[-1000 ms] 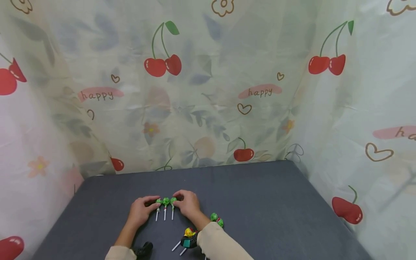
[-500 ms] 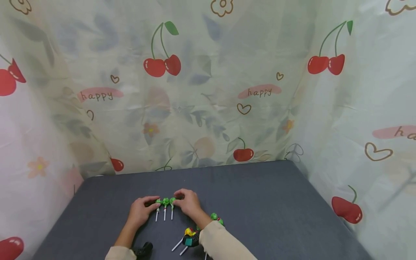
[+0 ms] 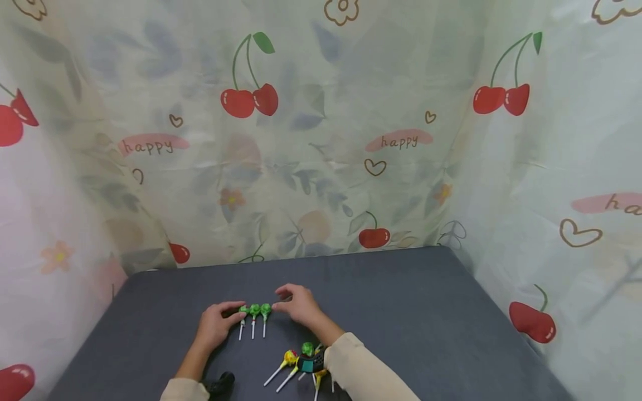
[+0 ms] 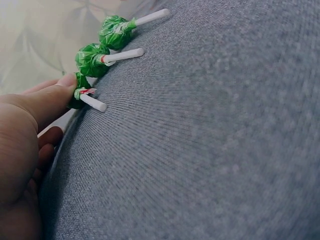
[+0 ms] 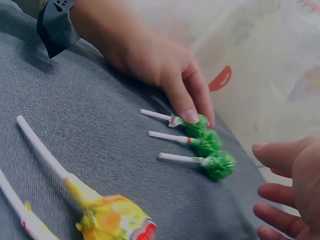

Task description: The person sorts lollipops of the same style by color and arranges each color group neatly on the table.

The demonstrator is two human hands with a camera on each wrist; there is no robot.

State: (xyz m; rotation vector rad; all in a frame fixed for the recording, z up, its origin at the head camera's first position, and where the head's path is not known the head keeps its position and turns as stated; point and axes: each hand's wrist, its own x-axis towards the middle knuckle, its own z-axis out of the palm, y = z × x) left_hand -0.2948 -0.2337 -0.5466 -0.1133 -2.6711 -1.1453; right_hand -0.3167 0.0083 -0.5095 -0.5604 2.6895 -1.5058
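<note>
Three green-wrapped lollipops lie side by side on the dark grey table, white sticks toward me. My left hand [image 3: 214,326] pinches the head of the leftmost lollipop [image 4: 80,87] between thumb and fingers, partly covering it. The middle lollipop [image 3: 254,311] touches its neighbours. At the row's right end, the third lollipop [image 3: 266,309] lies free of both hands. Just to the right of it is my right hand [image 3: 300,305], fingers apart and loosely bent, holding nothing. The right wrist view shows a gap between this hand and the row.
Closer to me, a yellow lollipop [image 3: 290,356] and a green lollipop [image 3: 307,348] lie in a loose group with several others, partly hidden by the right wrist's black band [image 3: 311,363]. A cherry-print curtain [image 3: 321,167] surrounds the grey table [image 3: 401,312].
My right hand has let go of the rightmost green lollipop and moved off to the right. More of the loose lollipops now show by its wrist. The left hand stays in place.
</note>
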